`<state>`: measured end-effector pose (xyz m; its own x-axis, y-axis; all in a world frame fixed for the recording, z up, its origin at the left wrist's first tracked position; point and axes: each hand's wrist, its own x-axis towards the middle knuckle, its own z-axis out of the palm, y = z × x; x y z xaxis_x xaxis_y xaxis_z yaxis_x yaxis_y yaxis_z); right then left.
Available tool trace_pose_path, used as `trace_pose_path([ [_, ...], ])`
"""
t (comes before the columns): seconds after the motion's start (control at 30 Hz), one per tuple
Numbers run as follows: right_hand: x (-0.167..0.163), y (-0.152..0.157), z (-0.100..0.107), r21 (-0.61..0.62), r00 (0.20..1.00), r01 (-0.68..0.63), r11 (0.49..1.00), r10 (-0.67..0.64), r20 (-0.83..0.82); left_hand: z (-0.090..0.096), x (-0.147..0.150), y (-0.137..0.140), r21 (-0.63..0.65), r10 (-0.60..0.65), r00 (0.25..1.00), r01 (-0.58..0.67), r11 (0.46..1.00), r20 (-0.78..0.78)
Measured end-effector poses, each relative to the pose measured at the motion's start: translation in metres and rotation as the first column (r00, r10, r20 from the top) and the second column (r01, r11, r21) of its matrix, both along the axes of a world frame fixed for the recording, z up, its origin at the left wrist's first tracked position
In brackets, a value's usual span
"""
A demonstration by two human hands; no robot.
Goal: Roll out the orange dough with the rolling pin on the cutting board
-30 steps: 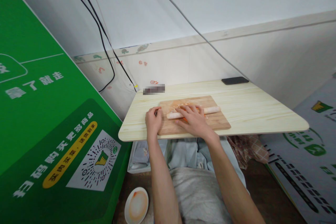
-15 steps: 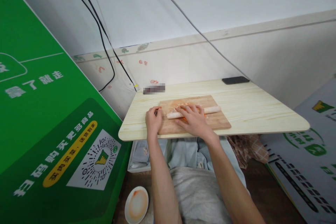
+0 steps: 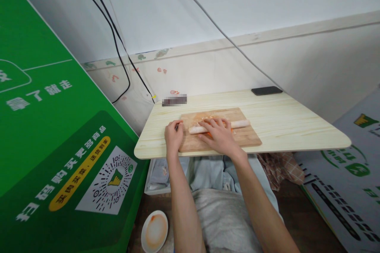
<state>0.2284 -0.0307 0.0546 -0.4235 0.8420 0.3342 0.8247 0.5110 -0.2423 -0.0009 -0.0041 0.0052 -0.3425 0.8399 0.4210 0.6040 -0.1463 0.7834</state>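
Note:
On the wooden cutting board (image 3: 249,138) lies a pale rolling pin (image 3: 241,124), set slantwise across it. My right hand (image 3: 219,136) rests flat over the pin, its fingers stretched out and spread. Something thin and orange (image 3: 233,130) shows beside the hand under the pin, mostly covered, so its kind cannot be made out. Pale crumbs and an orange stain (image 3: 198,118) mark the board's far part. At the board's left edge, my left hand (image 3: 174,136) has its fingers curled, closed on that edge.
The board sits on a light wood-grain table (image 3: 291,126) against the wall. A black phone (image 3: 266,91) lies at the back right, and a blurred-out item (image 3: 174,100) at the back left. Below at left is a stained white plate (image 3: 154,231). Green panel (image 3: 44,126) stands left.

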Motion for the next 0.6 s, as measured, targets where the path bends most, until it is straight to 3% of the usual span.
trace_pose_path([
  [0.3, -0.0004, 0.0001, 0.0041, -0.042, 1.000, 0.002, 0.999, -0.002, -0.001, 0.0015, 0.0011, -0.0005, -0.010, -0.003, 1.000, 0.003, 1.000, 0.001],
  [0.6, -0.0011, 0.0016, 0.0001, -0.008, 1.000, 0.002, 1.000, -0.002, -0.017, 0.0013, 0.0012, -0.0010, 0.000, 0.003, 1.000, -0.003, 1.000, -0.006],
])
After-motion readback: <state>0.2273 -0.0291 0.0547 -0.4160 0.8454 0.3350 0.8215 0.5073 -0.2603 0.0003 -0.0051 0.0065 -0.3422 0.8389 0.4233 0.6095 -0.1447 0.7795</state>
